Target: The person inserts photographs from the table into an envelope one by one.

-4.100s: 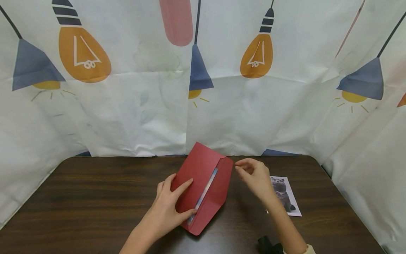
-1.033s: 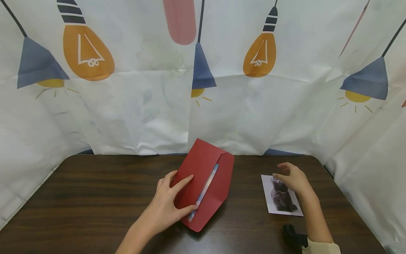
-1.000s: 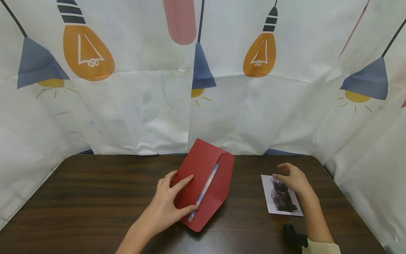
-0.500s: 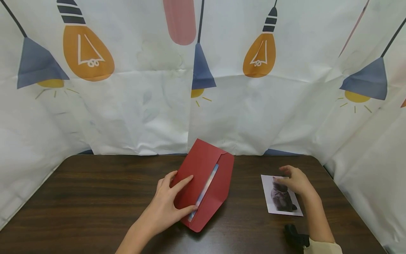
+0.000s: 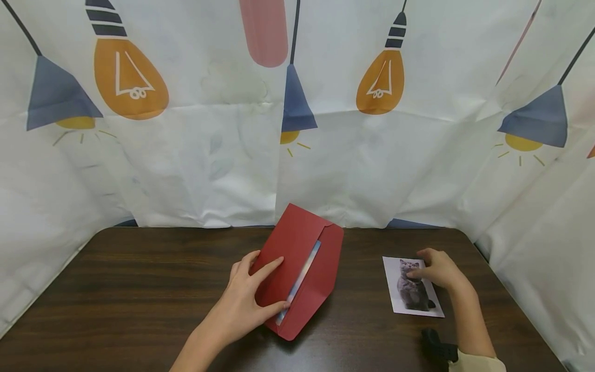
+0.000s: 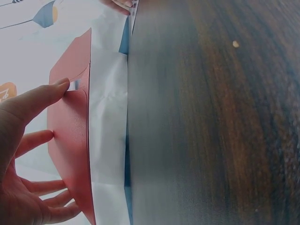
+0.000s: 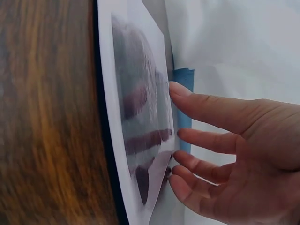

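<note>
We saw the left grip (image 5: 241,297) holding a tilted red paper envelope (image 5: 295,237), pale bluish slip (image 5: 302,279) in its slot. The right grip (image 5: 439,268) stood parted over a white rectangular grey-cat photo (image 5: 412,295) on the dark wood-grain tabletop (image 5: 139,289); contact, we couldn't tell.

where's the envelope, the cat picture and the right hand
Envelope (image 5: 295,252): head view, on its red front panel, just left of the opening.
Cat picture (image 5: 411,295): head view, on the printed cat's body.
Right hand (image 5: 440,269): head view, on the back of the hand.
</note>
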Tool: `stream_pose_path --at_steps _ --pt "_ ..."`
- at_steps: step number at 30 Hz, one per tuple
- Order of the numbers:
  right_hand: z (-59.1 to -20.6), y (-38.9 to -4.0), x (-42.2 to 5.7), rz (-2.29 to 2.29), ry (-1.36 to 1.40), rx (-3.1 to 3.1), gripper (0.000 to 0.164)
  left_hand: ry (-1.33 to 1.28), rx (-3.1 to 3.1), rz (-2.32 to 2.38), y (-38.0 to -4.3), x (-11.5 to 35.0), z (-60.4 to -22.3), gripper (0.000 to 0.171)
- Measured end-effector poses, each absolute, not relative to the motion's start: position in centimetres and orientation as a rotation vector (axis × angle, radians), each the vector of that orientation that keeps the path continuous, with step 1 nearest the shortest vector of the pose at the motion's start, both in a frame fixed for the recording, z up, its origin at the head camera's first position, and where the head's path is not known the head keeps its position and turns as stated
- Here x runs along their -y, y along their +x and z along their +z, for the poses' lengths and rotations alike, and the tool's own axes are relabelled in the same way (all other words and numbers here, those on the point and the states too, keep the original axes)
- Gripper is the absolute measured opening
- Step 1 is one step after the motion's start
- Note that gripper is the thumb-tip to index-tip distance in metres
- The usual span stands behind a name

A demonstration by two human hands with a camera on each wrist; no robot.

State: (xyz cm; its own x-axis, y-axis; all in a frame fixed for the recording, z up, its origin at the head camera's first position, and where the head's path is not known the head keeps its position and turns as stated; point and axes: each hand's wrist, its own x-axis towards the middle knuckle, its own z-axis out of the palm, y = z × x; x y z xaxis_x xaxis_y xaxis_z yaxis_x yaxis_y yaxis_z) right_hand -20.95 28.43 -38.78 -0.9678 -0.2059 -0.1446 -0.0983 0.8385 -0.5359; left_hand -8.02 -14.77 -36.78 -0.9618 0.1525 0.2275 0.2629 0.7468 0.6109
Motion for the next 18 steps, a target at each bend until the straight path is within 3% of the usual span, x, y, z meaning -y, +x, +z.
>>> stream_pose_path --at_steps 18 --pt "-38.91 -20.50 -28.53 -0.837 -0.084 -2.740 0.070 -0.344 2.767 -1.007 -7.99 14.79 -36.88 0.076"
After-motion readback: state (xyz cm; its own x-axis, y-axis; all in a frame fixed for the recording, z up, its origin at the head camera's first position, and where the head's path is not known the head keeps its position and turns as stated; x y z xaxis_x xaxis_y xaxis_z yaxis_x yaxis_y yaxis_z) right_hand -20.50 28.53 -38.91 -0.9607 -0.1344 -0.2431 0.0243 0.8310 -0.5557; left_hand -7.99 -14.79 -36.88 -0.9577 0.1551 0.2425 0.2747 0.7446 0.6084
